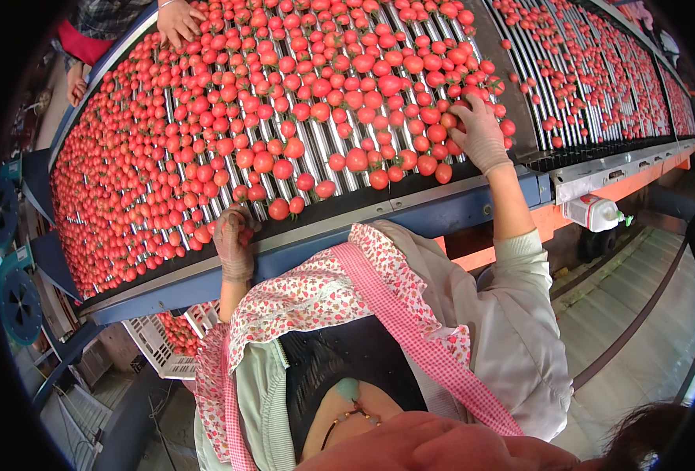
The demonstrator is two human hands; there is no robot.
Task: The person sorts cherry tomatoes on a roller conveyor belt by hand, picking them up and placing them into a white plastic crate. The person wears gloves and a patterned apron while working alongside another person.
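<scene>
Small red tomatoes (356, 159), some with green calyxes, lie across the metal rollers of a sorting conveyor (324, 141). At its near edge, my left hand (234, 244), in a thin glove, curls around red tomatoes that show between the fingers; how many is hidden. My right hand (482, 135), also thinly gloved, reaches over the right end of the roller bed. Its fingers are spread and touch tomatoes there, with an orange-red tomato (449, 120) between thumb and forefinger.
A blue frame rail (318, 241) runs before me. Another person's hand (178, 22) rests over tomatoes at upper left. A second roller section (595, 82) continues right. Below left stands a white plastic crate (150, 347) with tomatoes; a white jug (592, 213) sits under the right rail.
</scene>
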